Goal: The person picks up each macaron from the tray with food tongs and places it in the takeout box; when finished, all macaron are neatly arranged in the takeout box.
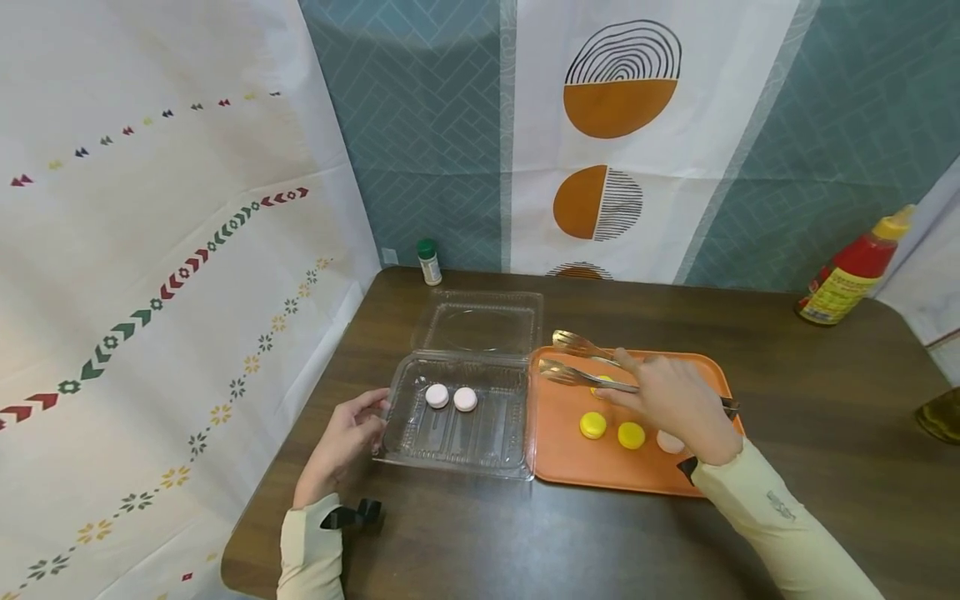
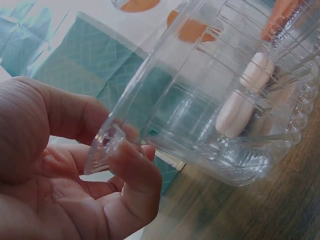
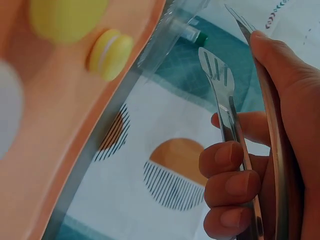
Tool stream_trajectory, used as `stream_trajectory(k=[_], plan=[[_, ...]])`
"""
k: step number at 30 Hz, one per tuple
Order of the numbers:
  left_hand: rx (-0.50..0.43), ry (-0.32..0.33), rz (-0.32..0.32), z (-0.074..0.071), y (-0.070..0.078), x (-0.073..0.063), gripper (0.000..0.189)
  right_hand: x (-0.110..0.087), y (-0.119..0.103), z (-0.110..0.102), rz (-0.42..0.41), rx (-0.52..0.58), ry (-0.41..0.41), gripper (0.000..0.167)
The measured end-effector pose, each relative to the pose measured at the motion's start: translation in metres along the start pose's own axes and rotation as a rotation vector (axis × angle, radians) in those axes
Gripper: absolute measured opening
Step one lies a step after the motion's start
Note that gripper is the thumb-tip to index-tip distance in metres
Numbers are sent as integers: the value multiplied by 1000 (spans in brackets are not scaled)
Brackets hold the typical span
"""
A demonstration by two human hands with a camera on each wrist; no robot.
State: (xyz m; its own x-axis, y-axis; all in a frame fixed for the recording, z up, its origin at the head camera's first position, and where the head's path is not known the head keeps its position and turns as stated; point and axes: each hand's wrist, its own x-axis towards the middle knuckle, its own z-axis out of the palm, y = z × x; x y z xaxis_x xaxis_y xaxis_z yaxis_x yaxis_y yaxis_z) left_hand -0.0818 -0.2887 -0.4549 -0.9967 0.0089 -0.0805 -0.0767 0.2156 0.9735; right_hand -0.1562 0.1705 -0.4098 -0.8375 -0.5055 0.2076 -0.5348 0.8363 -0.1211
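Dark wood table (image 1: 465, 542) with patterned cloth (image 1: 427, 142) behind it. The right hand (image 1: 678, 404) gripped metal tongs (image 1: 566, 374), tips spread with nothing between, likely because the fingers weren't squeezing much. Yellow macarons (image 1: 592, 425) sat around below that grip on an orange tray (image 1: 570, 468). Over to its left, the left hand (image 1: 348, 433) pinched the clear container (image 1: 487, 446) by its rim, probably for steadiness, with two pale macarons (image 1: 465, 399) inside.

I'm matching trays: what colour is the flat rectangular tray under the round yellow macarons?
The flat rectangular tray is orange, best seen in the head view.
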Motion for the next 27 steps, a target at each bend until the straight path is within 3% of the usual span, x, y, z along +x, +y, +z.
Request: stream_trajectory(k=[12, 22, 27], plan=[[16, 3, 21, -1, -2, 1, 51, -29, 28, 1, -9, -107, 38, 67], [27, 10, 23, -1, -2, 2, 52, -46, 44, 8, 77, -65, -44, 65], [23, 11, 21, -1, -2, 0, 52, -49, 47, 12, 78, -66, -57, 63]])
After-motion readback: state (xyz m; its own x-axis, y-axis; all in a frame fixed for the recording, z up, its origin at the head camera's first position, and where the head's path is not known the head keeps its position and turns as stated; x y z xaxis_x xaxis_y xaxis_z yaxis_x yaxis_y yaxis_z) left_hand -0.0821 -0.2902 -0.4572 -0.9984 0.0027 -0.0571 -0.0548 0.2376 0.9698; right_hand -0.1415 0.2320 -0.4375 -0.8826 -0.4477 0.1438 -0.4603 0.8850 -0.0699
